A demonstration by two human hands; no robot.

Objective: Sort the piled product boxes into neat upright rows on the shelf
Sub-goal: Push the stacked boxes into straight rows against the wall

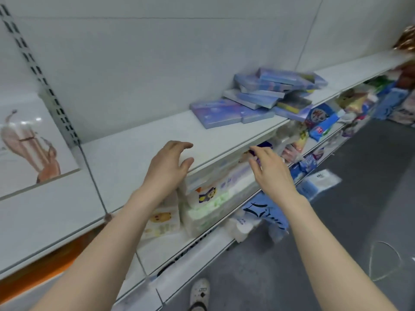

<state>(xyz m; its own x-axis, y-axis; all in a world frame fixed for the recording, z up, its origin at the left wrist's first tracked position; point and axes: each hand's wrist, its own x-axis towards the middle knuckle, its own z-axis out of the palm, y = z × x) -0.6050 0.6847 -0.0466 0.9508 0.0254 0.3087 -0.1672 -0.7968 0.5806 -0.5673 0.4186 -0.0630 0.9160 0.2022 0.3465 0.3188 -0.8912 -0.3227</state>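
Note:
A loose pile of flat blue and purple product boxes (265, 97) lies on the white shelf (139, 153), right of centre, all flat or leaning on each other. My left hand (168, 164) hovers at the shelf's front edge with fingers loosely spread and holds nothing. My right hand (269, 169) is held out just below the shelf edge, fingers relaxed, empty. Both hands are well to the left of the pile and apart from it.
Below the shelf, wrapped tissue packs (213, 198) fill the lower shelf. More packets (321, 120) crowd the lower shelves to the right. A blue pack (318, 182) lies on the grey floor. A slotted upright (40, 72) stands at the left.

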